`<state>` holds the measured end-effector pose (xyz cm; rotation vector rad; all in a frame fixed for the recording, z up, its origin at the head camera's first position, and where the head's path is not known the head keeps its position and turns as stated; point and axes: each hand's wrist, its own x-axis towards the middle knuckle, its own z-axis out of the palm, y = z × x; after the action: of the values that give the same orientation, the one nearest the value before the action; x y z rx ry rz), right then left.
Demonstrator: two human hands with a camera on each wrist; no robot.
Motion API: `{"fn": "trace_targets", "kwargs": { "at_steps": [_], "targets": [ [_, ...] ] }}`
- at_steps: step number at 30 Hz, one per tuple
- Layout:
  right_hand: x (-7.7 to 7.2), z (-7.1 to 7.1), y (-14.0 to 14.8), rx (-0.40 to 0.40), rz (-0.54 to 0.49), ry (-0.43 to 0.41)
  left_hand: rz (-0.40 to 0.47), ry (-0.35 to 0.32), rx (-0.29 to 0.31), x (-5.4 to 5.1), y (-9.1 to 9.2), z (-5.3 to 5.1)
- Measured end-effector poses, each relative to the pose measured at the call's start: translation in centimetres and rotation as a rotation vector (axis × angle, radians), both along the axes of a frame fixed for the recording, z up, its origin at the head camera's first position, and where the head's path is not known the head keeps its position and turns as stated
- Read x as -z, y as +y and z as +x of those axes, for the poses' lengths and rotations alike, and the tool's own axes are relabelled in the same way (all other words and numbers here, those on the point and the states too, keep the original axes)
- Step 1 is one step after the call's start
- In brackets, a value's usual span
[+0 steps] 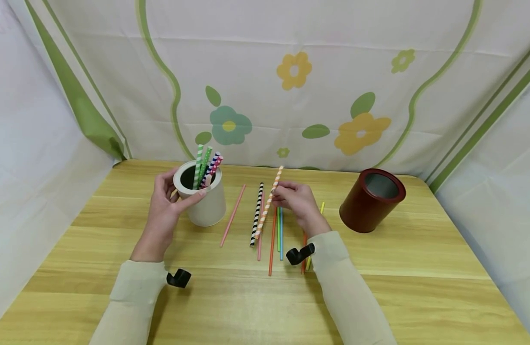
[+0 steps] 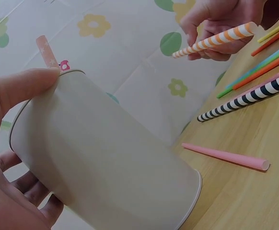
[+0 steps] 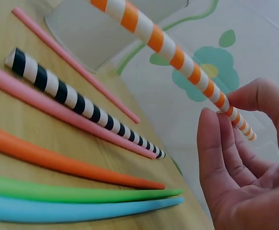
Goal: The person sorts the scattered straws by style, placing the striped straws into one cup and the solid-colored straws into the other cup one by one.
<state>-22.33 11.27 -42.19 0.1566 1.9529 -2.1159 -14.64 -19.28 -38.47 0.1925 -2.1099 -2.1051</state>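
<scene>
My left hand point(image 1: 162, 215) holds the white cup point(image 1: 210, 206) around its rim, thumb across the near side. Green-and-white, navy-striped, pink dotted and pale pink paper straws point(image 1: 198, 165) stand in that cup, leaning right. Between thumb and fingers my right hand point(image 1: 300, 201) pinches an orange-and-white striped paper straw point(image 3: 194, 75) near its far end. This straw is raised above the table, as the left wrist view shows. Just left of it lies a black-and-white striped straw point(image 1: 256, 215), beside a pink straw point(image 3: 72, 115).
Another pink straw point(image 1: 232, 215) lies nearer the white cup. Orange point(image 1: 272, 244), green point(image 3: 82, 192) and blue straws point(image 3: 82, 209) lie below the right hand, with yellow and orange-red ones partly under that wrist. A dark red cup point(image 1: 364, 206) stands at the right. A flowered curtain point(image 1: 256, 72) hangs behind.
</scene>
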Motion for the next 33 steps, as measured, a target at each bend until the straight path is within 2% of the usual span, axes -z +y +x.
{"fn": "trace_targets", "kwargs": {
  "at_steps": [11,19,26,33],
  "targets": [
    [-0.5,0.3,-0.1,-0.042,-0.135,0.035,0.006,0.001,0.004,0.1,0.1,0.0],
    [-1.5,0.8,-0.5,-0.073,-0.229,0.109,0.002,0.002,0.007,0.1,-0.1,0.0],
    [-2.4,1.6,-1.1,-0.079,-0.216,0.172,0.003,0.005,0.002,0.1,-0.1,0.0],
    [-2.7,2.0,-1.5,-0.02,-0.205,0.271,0.003,0.007,0.004,0.1,-0.1,0.0]
  ]
}}
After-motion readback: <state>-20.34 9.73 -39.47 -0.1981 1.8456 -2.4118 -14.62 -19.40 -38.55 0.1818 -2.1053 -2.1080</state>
